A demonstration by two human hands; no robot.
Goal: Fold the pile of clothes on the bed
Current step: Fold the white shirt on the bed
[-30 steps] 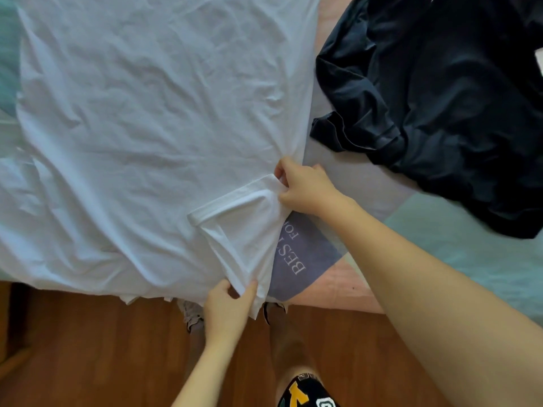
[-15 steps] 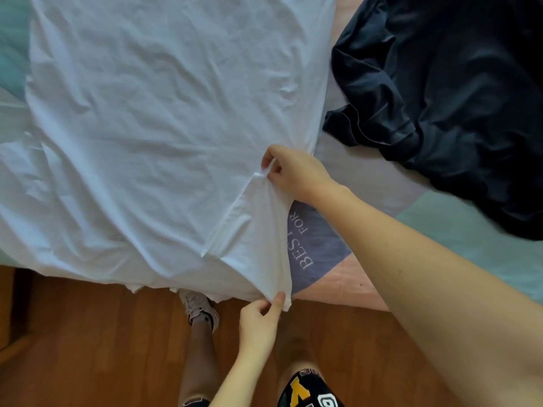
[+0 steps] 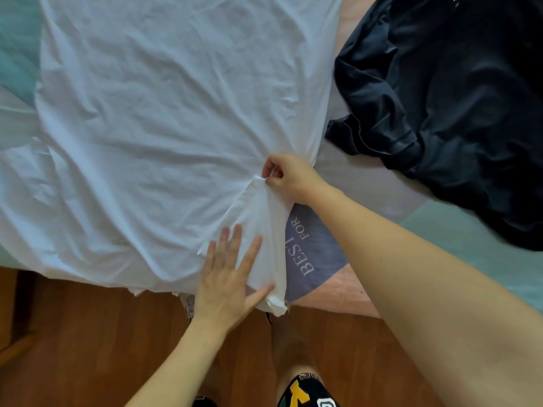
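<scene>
bed carries white t-shirt spread flat, black garment heaped beside it waiting; sleeve folded inward, right hand fingers pinching its top edge to place it, left hand fingers straight and spread, pressing sleeve flat to set the crease

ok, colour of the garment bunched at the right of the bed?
Black, plain as far as it shows; head view.

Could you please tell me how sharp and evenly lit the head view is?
Head view: soft, even light, no glare; white shirt creases and the right hand are sharp; the dark garment loses detail in shadow; the right forearm balloons near the wide-angle edge.
</scene>
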